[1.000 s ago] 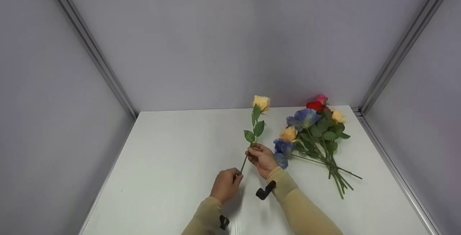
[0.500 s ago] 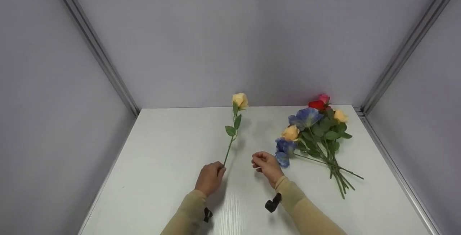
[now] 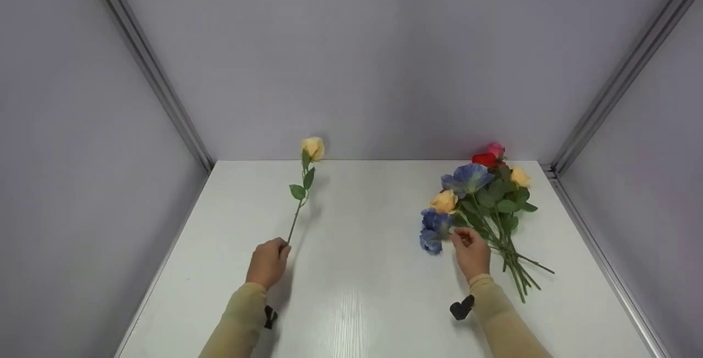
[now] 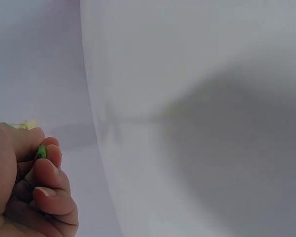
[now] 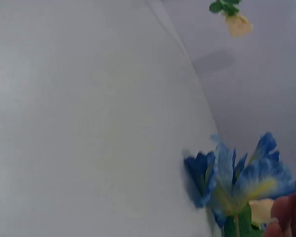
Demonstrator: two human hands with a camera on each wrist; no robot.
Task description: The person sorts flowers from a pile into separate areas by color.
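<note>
Progress looked early: our left hand gripped one yellow rose by its stem, upright at left of centre, apart from the bunch lying at right on the worktop. Our right hand, fingers loosely curled, touched a blue flower in that bunch; we judged the remaining stems unsorted.

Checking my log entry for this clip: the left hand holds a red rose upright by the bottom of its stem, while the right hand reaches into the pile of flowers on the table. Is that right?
Not quite: the rose in the left hand is pale yellow, not red, as the head view shows. The rest stands: it is held upright by the bottom of its stem, while the right hand reaches into the pile of flowers on the table.
</note>
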